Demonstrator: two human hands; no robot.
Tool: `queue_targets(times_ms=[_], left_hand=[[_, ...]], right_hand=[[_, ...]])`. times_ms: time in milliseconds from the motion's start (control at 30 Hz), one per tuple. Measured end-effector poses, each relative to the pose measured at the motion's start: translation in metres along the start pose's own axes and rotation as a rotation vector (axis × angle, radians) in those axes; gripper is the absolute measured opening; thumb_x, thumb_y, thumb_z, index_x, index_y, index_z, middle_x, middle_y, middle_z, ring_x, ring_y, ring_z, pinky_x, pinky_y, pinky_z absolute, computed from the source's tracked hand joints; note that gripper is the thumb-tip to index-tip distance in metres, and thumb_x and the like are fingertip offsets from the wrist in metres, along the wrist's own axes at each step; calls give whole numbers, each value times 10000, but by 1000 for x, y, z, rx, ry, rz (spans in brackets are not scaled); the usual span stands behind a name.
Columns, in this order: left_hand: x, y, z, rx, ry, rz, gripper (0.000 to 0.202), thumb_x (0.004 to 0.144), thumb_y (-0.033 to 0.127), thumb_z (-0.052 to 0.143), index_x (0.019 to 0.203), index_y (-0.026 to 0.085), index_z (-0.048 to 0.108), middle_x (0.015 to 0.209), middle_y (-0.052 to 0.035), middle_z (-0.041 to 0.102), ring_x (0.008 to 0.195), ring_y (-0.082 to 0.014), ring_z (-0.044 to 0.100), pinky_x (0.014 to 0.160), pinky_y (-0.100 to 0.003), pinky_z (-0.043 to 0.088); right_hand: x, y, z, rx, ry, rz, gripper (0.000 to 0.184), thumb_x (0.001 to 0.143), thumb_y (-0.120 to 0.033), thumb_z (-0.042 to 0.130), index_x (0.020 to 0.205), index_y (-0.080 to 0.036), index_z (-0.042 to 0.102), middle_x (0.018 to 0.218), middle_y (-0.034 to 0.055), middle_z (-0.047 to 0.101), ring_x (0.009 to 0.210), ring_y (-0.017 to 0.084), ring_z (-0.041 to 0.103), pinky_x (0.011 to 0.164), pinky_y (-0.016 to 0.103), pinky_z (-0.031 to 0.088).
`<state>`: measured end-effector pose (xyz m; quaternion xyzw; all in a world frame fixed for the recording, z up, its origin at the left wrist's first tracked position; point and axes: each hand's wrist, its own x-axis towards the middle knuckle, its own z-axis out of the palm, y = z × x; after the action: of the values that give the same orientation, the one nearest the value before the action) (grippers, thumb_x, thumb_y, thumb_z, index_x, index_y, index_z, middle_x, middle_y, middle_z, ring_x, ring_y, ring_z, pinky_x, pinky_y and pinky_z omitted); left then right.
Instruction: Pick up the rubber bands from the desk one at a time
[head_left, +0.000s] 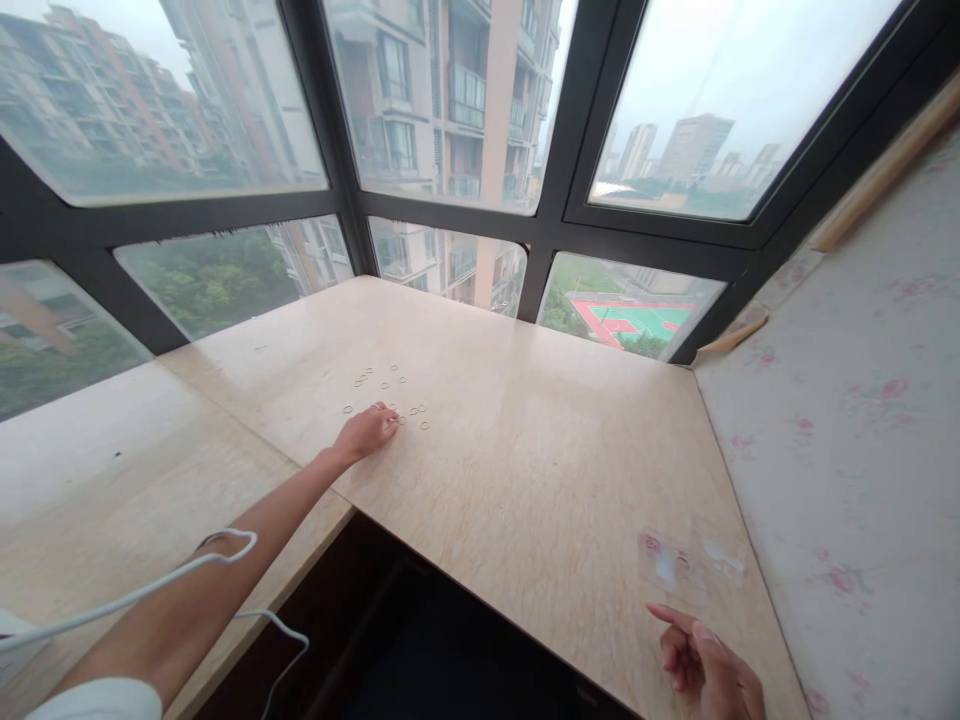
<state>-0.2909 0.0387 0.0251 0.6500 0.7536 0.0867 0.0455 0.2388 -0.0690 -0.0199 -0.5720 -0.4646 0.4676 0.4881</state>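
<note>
Several small thin rings (424,426) lie scattered on the pale marbled counter (525,480), left of the middle. My left hand (367,432) reaches in among them from the left, thumb and fingertips close together at one small ring (403,420) on the surface. At the lower right, my right hand (709,660) rests near the counter's edge, index finger stretched out and the other fingers partly curled, with nothing visible in it. Just beyond its fingertip is a small clear plastic box (664,562) with a clear lid part (718,552) beside it.
A white cable (135,600) runs across my left forearm and hangs at the counter's front. Below the front edge is a dark recess (420,640). Windows with dark frames (450,215) stand along the back, and a flowered papered wall (847,450) borders the right.
</note>
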Motion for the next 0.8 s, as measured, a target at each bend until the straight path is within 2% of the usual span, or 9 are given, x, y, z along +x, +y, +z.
queue_targets(times_ms=[167,367,467,600,800], left_hand=[[0,-15,-7,108,-57,47,295,883,307,424,975,224,692,1073,-70,632,889,-222,628,737,-305,459],[2,-29,-10,139,-59,71,326,870,289,444,1120,222,643,1138,-84,608,949,-241,620,755,-322,465],[3,-27,-9,110,-52,85,333,868,295,451,1129,232,649,1156,-80,599,939,-235,620,773,-327,466],[3,-19,-4,16,-72,119,310,880,355,449,1048,274,697,1114,-53,614,885,-203,623,806,-317,456],[5,-17,1,29,-39,159,339,901,352,411,1078,305,696,1067,-45,616,835,-179,624,740,-278,451]], right_hand=[[1,1,1,-17,32,29,615,765,-699,536,852,-119,722,505,15,545,417,123,471,392,237,416],[3,3,1,-62,28,41,628,780,-712,499,860,-126,709,508,13,541,417,124,464,398,241,416],[2,4,0,-82,19,39,628,782,-712,496,865,-127,707,516,12,543,422,125,469,404,242,419],[3,5,-2,-88,25,44,627,791,-704,493,879,-120,703,524,13,544,424,125,473,409,244,421],[6,2,0,-111,64,63,630,782,-714,497,869,-122,695,521,6,542,414,119,467,392,232,395]])
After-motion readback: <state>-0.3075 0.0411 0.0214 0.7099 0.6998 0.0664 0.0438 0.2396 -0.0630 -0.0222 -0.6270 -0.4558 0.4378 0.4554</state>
